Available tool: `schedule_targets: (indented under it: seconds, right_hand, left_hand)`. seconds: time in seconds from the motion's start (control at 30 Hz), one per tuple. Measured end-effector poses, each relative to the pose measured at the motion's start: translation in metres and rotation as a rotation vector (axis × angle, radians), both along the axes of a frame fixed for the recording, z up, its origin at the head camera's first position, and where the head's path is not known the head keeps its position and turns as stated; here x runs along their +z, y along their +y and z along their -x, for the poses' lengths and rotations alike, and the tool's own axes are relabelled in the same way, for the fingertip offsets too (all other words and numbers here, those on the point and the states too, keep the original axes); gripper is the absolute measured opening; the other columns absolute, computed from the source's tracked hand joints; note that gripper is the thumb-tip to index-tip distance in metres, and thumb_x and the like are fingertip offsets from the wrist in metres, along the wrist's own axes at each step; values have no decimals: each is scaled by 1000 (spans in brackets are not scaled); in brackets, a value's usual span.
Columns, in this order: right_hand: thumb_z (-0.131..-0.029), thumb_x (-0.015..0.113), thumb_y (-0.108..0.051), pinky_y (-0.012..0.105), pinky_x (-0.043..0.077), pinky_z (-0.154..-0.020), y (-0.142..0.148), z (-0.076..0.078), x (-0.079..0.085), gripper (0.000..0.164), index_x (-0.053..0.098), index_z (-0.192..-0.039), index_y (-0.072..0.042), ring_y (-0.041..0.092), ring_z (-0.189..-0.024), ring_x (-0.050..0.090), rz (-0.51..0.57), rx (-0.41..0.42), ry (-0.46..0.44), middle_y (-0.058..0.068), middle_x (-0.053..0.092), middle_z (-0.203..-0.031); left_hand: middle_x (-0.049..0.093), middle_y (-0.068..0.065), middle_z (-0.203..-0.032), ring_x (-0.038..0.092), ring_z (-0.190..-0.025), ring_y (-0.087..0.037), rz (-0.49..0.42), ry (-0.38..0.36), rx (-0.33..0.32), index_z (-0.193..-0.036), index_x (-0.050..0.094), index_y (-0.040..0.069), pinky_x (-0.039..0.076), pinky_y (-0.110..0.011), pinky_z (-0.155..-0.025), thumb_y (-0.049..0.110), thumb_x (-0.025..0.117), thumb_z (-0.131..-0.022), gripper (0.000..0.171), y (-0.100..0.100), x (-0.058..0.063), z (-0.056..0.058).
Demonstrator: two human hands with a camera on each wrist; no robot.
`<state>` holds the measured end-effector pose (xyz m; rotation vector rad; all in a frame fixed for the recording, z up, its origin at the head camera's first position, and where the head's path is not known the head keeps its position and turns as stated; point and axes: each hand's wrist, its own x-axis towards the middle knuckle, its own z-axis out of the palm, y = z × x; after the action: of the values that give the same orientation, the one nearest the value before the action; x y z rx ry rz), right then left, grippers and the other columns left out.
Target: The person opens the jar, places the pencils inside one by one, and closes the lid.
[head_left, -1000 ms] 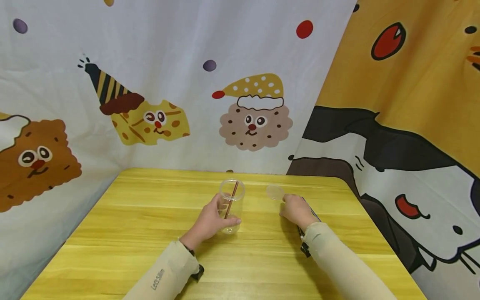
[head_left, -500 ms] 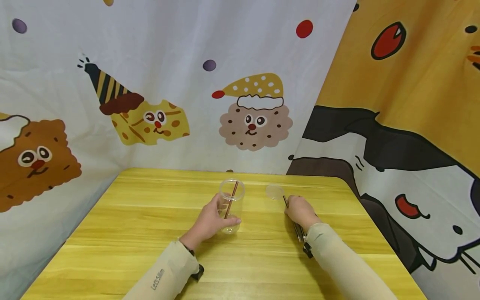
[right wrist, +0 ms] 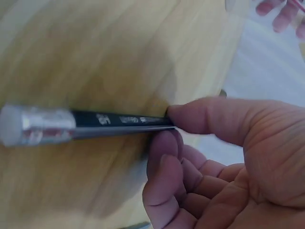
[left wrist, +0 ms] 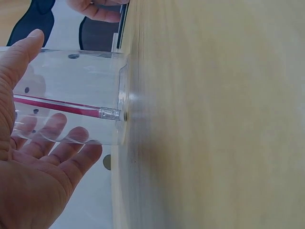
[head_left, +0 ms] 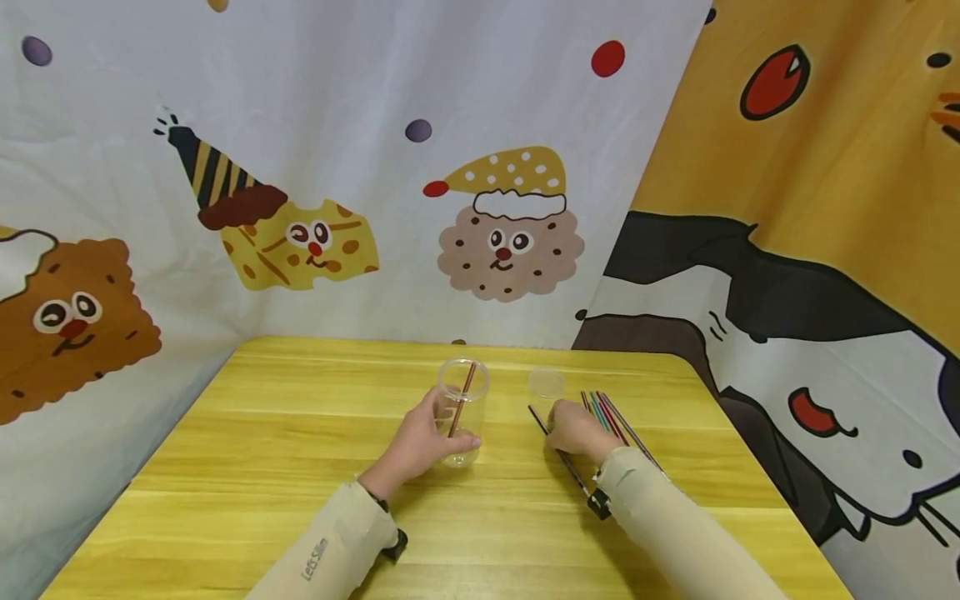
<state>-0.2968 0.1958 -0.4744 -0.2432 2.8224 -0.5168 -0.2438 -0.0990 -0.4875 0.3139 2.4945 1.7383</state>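
A clear plastic cup (head_left: 467, 417) stands upright on the table with a red pencil (left wrist: 71, 105) leaning inside, its eraser end at the bottom. My left hand (head_left: 422, 437) grips the cup's side, fingers and thumb curved around it. To the right, my right hand (head_left: 576, 429) pinches a dark pencil (right wrist: 114, 121) between thumb and fingers. Its white eraser and metal ferrule point back toward the wrist, close over the table. Several more pencils (head_left: 609, 417), dark, teal and red, lie side by side just right of that hand, partly hidden by the hand and sleeve.
A clear round lid (head_left: 547, 382) lies on the wooden table (head_left: 300, 417), behind the right hand. A printed cloth (head_left: 337, 108) with cartoon figures hangs along the table's back edge and right side.
My right hand has moved left and slightly toward me, drawing one dark pencil away from the others, which now show to its right. The left hand and cup have stayed put.
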Motion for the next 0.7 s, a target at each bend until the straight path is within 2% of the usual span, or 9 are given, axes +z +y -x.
schedule_targets:
  seconds: [0.1,0.23,0.27,0.33,0.4,0.47,0.5,0.57,0.7]
  right_hand:
    - [-90,74,-3,30,24,-55,-6,-5,0,42,43,-64,-13,14,-57,23,43,17,-43,-2,31,-61]
    - [-96,71,-10,28,21,-52,-12,-10,1,48,39,-60,-18,11,-53,19,81,28,-42,-6,27,-57]
    - [-97,68,-10,29,18,-53,-13,-10,2,52,32,-60,-19,13,-53,15,102,28,-50,-5,20,-56]
    - [-99,66,-11,29,20,-53,-14,-9,6,47,35,-64,-17,13,-54,18,158,24,-38,-4,24,-58]
    - [-102,66,-13,28,30,-53,-14,-7,14,35,49,-71,-14,12,-55,31,221,22,-15,-4,39,-63]
    - [-105,66,-15,28,43,-57,-14,-5,26,18,63,-88,-9,13,-62,49,303,18,20,0,57,-77]
    - [-106,66,-16,30,50,-61,-14,-3,33,10,68,-100,-7,13,-70,57,358,15,47,3,64,-86]
    - [-107,67,-18,32,60,-72,-16,-3,49,16,70,-117,-5,15,-83,68,493,4,133,9,73,-104]
    - [-106,69,-13,34,66,-81,-27,-8,89,22,66,-121,2,17,-92,74,928,3,398,24,74,-112]
  left_hand:
    - [62,-11,-149,60,-137,-34,8,-6,3,-149,50,27,55,-57,-108,38,96,-82,82,0,0,0]
    - [62,-10,-149,60,-137,-35,20,-7,5,-149,50,25,55,-58,-109,38,96,-82,82,0,1,-1]
    - [62,-10,-148,60,-137,-35,21,-6,4,-149,50,25,55,-58,-108,38,96,-82,82,1,1,-1]
    - [63,-9,-147,60,-137,-35,22,-8,5,-149,50,26,55,-58,-108,38,96,-82,82,1,0,-1]
    - [62,-9,-147,60,-137,-35,23,-8,3,-149,50,26,55,-58,-108,38,95,-82,81,1,1,-1]
    - [62,-9,-147,60,-137,-35,22,-8,3,-148,51,26,55,-58,-108,38,95,-82,81,2,1,-2]
    - [62,-8,-146,60,-137,-34,20,-8,4,-148,51,26,55,-58,-108,38,95,-82,81,1,1,-1]
    - [63,-7,-146,60,-137,-35,18,-6,3,-148,50,26,55,-58,-108,37,95,-83,80,1,1,-1]
    - [62,-7,-147,60,-138,-34,11,-9,3,-149,50,26,55,-58,-109,36,95,-83,80,0,1,0]
